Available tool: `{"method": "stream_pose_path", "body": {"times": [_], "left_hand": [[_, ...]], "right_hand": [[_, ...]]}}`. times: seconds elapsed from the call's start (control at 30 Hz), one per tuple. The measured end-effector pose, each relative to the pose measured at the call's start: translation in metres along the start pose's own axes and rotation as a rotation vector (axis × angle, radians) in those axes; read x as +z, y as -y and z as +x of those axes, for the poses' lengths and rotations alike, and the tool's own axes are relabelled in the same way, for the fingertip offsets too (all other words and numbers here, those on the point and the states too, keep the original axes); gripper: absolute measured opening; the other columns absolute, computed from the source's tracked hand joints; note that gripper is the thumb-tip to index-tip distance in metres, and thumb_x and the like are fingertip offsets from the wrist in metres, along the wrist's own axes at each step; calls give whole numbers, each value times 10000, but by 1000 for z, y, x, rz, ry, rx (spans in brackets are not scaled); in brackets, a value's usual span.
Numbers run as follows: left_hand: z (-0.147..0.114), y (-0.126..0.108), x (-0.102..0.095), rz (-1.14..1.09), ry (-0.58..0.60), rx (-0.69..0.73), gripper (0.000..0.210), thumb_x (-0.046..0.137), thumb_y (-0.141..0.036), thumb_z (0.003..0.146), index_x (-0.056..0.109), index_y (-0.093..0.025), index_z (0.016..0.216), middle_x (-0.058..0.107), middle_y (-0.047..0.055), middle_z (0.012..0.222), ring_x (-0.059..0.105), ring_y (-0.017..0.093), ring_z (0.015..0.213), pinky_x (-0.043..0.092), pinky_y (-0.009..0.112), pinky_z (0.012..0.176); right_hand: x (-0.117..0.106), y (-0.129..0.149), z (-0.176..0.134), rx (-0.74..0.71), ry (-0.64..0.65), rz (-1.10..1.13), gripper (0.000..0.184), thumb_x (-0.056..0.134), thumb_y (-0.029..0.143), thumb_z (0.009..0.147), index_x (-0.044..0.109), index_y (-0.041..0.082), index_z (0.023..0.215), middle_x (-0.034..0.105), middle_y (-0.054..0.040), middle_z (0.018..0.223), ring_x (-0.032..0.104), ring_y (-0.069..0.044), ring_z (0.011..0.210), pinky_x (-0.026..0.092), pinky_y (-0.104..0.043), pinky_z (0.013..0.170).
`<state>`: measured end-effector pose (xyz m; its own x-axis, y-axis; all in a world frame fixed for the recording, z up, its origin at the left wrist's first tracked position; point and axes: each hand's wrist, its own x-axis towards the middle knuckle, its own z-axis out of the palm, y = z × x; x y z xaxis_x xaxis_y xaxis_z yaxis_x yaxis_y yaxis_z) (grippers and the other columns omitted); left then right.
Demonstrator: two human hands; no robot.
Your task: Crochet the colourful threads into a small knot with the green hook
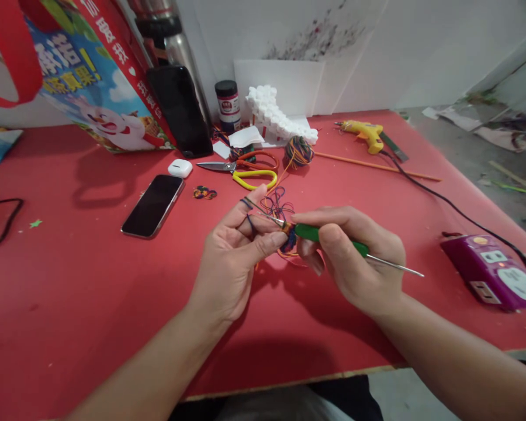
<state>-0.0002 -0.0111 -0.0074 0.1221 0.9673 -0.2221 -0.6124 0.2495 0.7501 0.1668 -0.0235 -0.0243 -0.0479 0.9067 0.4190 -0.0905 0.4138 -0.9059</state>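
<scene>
My left hand (236,251) pinches a small multicoloured crochet piece (289,238) between thumb and fingers, with dark yarn looped over its raised index finger. In my right hand (355,251) is a crochet hook (307,233) with a green handle, held like a pen and pointing left. Its thin metal tip reaches the yarn just above the piece. Loose strands of yarn (278,202) lie tangled behind the hands and lead toward a multicoloured yarn ball (298,152). A small finished-looking crochet bit (204,192) rests on the red table (114,304) to the left.
Scissors (245,171) with red and yellow handles lie beyond my hands. Left are a phone (153,206), an earbud case (180,168), an upright black phone (179,108) and a gift bag (105,88). Right are a glue gun (363,133), an orange stick (377,166) and a purple power socket (493,272).
</scene>
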Motion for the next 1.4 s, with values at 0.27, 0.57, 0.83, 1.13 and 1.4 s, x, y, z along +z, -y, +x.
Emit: {"method": "stream_pose_path", "body": {"times": [0.27, 0.57, 0.83, 1.13, 1.4], "left_hand": [[1, -2, 1, -3, 12, 27, 566, 987, -75, 657, 834, -232, 1179, 759, -49, 733, 686, 59, 723, 572, 125, 770], [2, 1, -1, -21, 35, -11, 536, 1016, -80, 610, 835, -212, 1097, 736, -51, 710, 660, 57, 668, 572, 140, 719], [3, 5, -4, 19, -20, 32, 556, 973, -55, 680, 816, -219, 1188, 750, -49, 736, 689, 63, 735, 585, 141, 785], [4, 1, -4, 58, 55, 57, 631, 950, -82, 739, 778, -242, 1325, 801, -31, 852, 718, 81, 792, 602, 145, 779], [3, -2, -3, 91, -15, 34, 790, 931, -68, 710, 710, -253, 1445, 736, -58, 727, 681, 92, 711, 582, 180, 781]], "right_hand": [[-1, 0, 2, 25, 43, -4, 142, 749, 242, 1029, 822, 222, 1149, 742, 10, 735, 658, -108, 558, 540, -241, 529], [-4, -1, 4, -81, 131, -34, 197, 759, 171, 997, 838, 216, 1172, 749, -3, 765, 662, -111, 612, 540, -257, 583], [3, -10, 7, 266, -9, 331, 124, 747, 309, 1043, 863, 268, 1059, 686, 33, 695, 573, -58, 515, 485, -206, 528], [3, -8, 8, 329, 16, 406, 132, 770, 347, 1028, 869, 261, 1044, 687, 29, 716, 574, -56, 534, 479, -210, 551], [1, -10, 0, 178, 81, 292, 173, 706, 271, 1060, 833, 235, 1173, 747, -11, 811, 640, -110, 592, 562, -279, 594]]}}
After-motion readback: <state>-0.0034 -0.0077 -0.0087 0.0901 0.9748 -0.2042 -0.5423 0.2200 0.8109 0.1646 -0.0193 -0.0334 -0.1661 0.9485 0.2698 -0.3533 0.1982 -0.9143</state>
